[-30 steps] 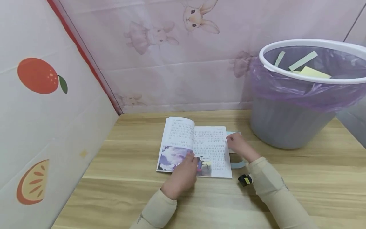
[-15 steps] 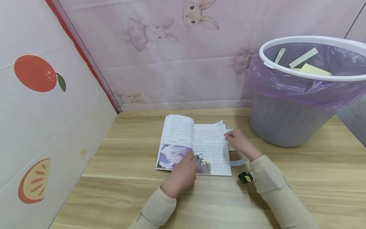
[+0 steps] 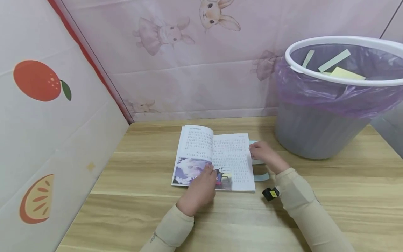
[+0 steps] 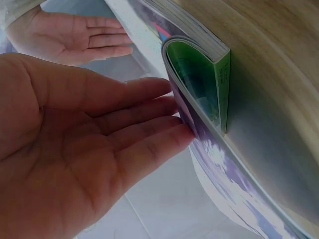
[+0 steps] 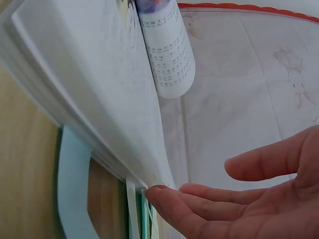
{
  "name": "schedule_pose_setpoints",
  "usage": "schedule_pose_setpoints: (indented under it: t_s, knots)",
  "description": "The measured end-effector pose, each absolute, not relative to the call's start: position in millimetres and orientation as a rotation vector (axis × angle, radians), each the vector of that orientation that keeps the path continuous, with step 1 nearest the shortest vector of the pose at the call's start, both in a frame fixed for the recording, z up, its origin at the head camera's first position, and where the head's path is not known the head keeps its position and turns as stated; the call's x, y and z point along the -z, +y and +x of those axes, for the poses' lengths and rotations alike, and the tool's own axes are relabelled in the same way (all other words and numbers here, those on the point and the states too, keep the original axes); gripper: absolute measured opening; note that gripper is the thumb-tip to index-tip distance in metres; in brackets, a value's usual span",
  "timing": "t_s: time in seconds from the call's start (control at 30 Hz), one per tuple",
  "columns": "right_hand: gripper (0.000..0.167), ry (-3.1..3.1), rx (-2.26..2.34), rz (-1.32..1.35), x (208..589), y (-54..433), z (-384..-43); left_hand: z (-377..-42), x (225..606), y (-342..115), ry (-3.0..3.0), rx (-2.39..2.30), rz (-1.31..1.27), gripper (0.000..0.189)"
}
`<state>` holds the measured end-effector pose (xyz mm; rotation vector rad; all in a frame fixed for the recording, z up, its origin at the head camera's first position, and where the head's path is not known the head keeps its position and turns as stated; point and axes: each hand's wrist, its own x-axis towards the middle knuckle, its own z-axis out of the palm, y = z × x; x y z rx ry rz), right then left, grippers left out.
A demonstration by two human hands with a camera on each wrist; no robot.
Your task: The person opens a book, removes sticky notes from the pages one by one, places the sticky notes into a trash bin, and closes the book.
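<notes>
An open book (image 3: 231,157) with printed text and colour pictures lies on the wooden table. My left hand (image 3: 201,187) rests on its lower middle; in the left wrist view the straight fingers (image 4: 154,144) touch a bent-over page. At the book's right edge is my right hand (image 3: 267,157). Its fingers are extended in the right wrist view, with the fingertips (image 5: 159,191) at the page edge and the thumb held apart. Pale blue-green paper strips (image 3: 262,177) stick out from between the pages, below and beside the right hand.
A grey bin (image 3: 315,129) with a purple liner (image 3: 333,98) and white rim stands at the back right, with pale paper pieces (image 3: 346,74) inside. A small black and yellow object (image 3: 270,193) shows by the right cuff. Printed cloths (image 3: 195,84) hang behind and at left.
The right page's upper corner was lifted half a second ago and now lies flatter. The right hand has shifted slightly at the page edge; the left hand stays on the book.
</notes>
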<state>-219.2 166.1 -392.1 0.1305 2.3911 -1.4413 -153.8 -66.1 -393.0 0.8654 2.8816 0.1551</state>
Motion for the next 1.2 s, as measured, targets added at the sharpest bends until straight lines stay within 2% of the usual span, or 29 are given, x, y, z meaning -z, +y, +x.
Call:
schedule_pose_setpoints:
  t_s: [0.53,0.8,1.0,1.2]
  knots:
    - [0.046,2.490,1.412,0.133,388,164,-225,-158,388,-66,2.879,-0.107,0.844,0.044]
    - [0.047,2.382,1.649,0.117,384,164,-221,-160,388,-68,2.856,-0.160,0.807,0.045]
    - [0.049,2.256,1.675,-0.088,380,168,-217,-162,385,-72,2.840,-0.266,0.819,0.043]
    - [0.065,2.150,1.511,-0.397,374,155,-204,-162,374,-77,2.910,-0.202,0.819,0.041]
